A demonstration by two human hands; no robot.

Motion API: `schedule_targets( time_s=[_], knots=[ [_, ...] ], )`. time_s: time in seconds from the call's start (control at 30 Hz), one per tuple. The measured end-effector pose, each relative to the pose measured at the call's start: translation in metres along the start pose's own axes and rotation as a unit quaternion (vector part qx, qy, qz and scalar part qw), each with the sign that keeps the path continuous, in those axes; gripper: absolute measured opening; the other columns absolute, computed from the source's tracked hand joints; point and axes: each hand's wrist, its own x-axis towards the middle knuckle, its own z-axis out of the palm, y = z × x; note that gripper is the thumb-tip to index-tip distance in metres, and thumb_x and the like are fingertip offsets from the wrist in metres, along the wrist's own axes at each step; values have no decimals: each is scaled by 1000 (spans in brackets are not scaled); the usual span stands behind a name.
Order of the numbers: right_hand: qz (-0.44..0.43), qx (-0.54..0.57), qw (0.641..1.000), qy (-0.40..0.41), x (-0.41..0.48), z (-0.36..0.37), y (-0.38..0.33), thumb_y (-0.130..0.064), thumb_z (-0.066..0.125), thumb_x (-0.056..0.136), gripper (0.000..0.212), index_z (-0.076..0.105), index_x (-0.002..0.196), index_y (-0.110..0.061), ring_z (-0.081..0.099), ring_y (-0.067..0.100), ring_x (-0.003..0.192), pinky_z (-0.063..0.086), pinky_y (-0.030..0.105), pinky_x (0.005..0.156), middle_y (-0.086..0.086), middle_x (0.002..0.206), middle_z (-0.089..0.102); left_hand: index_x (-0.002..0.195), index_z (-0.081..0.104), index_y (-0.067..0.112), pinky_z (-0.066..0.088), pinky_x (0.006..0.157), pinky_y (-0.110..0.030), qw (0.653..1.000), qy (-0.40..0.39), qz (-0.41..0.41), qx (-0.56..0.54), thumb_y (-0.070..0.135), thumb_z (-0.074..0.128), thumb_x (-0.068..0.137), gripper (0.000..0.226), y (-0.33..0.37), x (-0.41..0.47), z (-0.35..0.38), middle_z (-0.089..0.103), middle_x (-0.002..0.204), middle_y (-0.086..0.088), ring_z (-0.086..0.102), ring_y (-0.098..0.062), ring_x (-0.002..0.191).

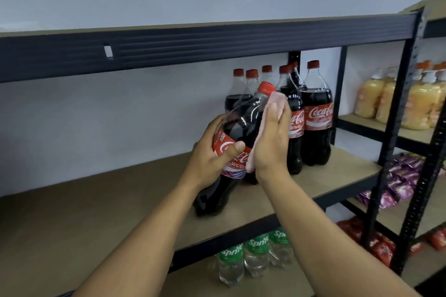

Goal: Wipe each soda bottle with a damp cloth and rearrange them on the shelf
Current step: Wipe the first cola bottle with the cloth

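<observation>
Cola bottle (243, 125) leans, cap tipped right, over the front of the shelf (120, 200); the other cola bottles (316, 116) stand at the shelf's right end. Your left hand (212, 159) grips its red label, fingers curled behind and thumb across the front. Your right hand (270, 144), fingers straight and pressed together, flattens the pink cloth (277, 99) against the dark shoulder below the red cap.

Cola bottle being wiped at the shelf.
L hand (212, 154) grips a tilted cola bottle (247, 117) round its red label, cap pointing up-right, base low over the shelf board (96, 212) (touching or not, can't tell). R hand (271, 142) presses a pink cloth (277, 100) vs. the bottle's neck, fingers straight. More cola bottles (316, 116) stand upright behind. Sprite bottles (253, 254) on the level below; orange bottles (369, 99) in the next bay.
</observation>
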Motion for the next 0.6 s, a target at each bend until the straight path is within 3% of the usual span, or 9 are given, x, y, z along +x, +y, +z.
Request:
schedule_targets(
  time_s=[0.1,0.23,0.33,0.4,0.5,0.6],
  knots=[
    [-60,-60,996,-8,30,-14,-34,-34,45,113,34,48,146,-25,59,-9,111,49,12,96,-13,127,60,148,47,38,58,100,-35,999,-51,-9,-4,62,73,80,76,-5,4,6,65,136,13,67,-10,121],
    [-123,-132,982,-47,52,-29,-52,-28,55,109,23,58,130,-19,62,3,96,52,22,87,-5,111,64,148,49,33,57,102,-45,995,-92,-22,-21,62,76,78,81,-5,8,5,66,136,6,68,-17,122],
    [-126,-143,981,-34,55,-36,-46,-24,59,107,15,62,122,-25,64,5,99,52,24,93,-8,110,66,148,47,39,59,100,-41,995,-97,-18,-3,64,75,76,81,-2,5,9,66,135,11,68,-10,118],
    [-117,-142,983,21,54,-38,-44,-26,59,107,10,63,116,-30,63,-3,97,49,16,90,-13,107,66,147,43,50,60,96,-34,996,-79,-9,46,75,73,71,85,5,-2,19,63,135,17,68,-4,113],
    [-87,-154,981,81,53,-40,-45,-25,59,107,15,65,121,-25,58,-15,92,43,3,80,-16,105,64,142,33,65,57,91,-27,989,-39,3,144,90,64,66,86,10,-9,34,59,132,20,66,-2,107],
    [-76,-154,983,61,53,-47,-46,-26,61,106,19,65,124,-23,62,-8,94,52,14,86,-14,105,66,143,31,65,59,89,-27,987,-55,4,153,93,62,65,88,8,-6,33,61,130,19,68,-3,104]
  ],
)
